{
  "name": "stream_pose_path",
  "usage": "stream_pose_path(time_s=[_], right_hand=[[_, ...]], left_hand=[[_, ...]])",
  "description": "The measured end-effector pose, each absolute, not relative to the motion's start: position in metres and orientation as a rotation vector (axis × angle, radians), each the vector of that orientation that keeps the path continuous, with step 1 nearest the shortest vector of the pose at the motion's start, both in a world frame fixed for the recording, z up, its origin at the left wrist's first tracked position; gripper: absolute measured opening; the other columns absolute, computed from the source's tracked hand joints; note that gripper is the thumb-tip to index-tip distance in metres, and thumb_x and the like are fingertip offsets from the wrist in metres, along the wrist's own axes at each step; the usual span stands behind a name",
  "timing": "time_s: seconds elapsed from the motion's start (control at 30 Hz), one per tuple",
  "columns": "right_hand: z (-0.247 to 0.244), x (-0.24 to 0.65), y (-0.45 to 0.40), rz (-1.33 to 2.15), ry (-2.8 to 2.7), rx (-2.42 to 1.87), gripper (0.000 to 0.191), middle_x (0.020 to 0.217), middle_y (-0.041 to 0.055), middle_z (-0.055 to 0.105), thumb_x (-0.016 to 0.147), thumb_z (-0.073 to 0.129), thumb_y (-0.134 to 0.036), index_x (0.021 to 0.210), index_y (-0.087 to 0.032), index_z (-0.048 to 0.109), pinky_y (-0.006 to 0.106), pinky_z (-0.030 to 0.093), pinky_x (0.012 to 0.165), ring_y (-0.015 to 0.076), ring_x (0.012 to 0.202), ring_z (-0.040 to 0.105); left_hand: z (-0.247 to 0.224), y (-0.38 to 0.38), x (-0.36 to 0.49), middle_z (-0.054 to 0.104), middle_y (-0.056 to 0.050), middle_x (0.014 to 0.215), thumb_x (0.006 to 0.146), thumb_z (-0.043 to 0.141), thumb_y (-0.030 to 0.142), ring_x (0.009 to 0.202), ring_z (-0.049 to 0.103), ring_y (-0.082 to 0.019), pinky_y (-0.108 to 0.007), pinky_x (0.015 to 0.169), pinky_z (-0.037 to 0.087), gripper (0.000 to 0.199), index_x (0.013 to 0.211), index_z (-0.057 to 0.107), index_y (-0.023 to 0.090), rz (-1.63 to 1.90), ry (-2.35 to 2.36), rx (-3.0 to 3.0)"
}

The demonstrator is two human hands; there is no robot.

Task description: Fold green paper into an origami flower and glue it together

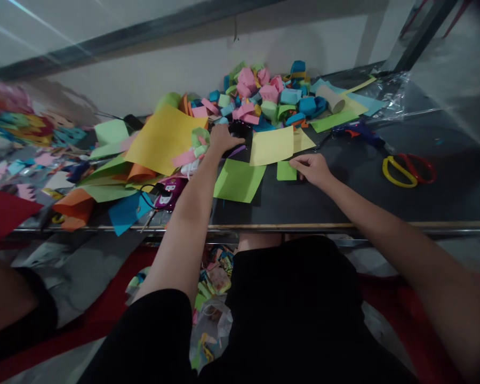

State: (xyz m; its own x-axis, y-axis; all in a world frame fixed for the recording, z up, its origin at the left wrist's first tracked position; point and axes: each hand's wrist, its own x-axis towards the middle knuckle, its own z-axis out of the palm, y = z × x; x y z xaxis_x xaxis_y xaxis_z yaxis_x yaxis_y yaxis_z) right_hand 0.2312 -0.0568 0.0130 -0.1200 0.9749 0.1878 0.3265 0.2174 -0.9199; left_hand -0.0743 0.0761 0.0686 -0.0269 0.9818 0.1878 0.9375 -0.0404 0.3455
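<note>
My right hand (pixel 312 168) pinches the right edge of a small green paper square (pixel 287 171) on the dark table. My left hand (pixel 224 140) reaches to a dark object (pixel 240 129) behind the papers, its thumb stretched out to the right; its other fingertips are partly hidden, and I cannot make out whether it grips anything. Between my hands lie a larger green sheet (pixel 240 181) and a pale yellow sheet (pixel 272 146). A pile of folded pink, blue and green paper pieces (pixel 264 96) stands behind them.
Scissors with yellow and red handles (pixel 400 173) and a blue glue gun (pixel 358 130) lie at the right. Coloured sheets (pixel 164 138) and a purple device (pixel 171 193) are on the left. Another person's arm (pixel 8 288) shows at lower left. A plastic bag (pixel 214 328) is below the table.
</note>
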Motion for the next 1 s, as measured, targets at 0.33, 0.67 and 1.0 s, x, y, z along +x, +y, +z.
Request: stream_pose_path(time_s=[0.33,0.67,1.0], right_hand=[[0.013,0.230,-0.057,0.927,-1.639,-1.253,0.038,0.065,0.0045,0.071,0.085,0.075,-0.055,0.088,-0.018,0.083,0.031,0.048,0.051,0.0129,0.045,0.056],[0.017,0.230,-0.059,0.903,-1.660,-1.271,0.034,0.058,0.0020,0.067,0.086,0.074,-0.049,0.089,-0.016,0.083,0.029,0.048,0.055,0.0120,0.045,0.056],[0.014,0.230,-0.056,0.936,-1.639,-1.269,0.030,0.059,0.0024,0.068,0.088,0.074,-0.046,0.089,-0.018,0.083,0.028,0.047,0.054,0.0120,0.046,0.056]], left_hand=[[0.066,0.069,-0.076,0.071,-0.016,0.109,0.072,0.085,0.050,0.132,0.051,-0.037,-0.042,0.109,0.040,0.062,0.117,0.068,0.010,0.731,1.993,2.085],[0.070,0.078,-0.070,0.071,-0.022,0.124,0.074,0.077,0.061,0.125,0.061,-0.041,-0.046,0.102,0.049,0.074,0.126,0.069,0.009,0.323,2.272,2.045],[0.072,0.081,-0.074,0.072,-0.021,0.109,0.069,0.081,0.057,0.120,0.065,-0.041,-0.045,0.101,0.051,0.071,0.121,0.069,0.009,0.348,2.197,2.018]])
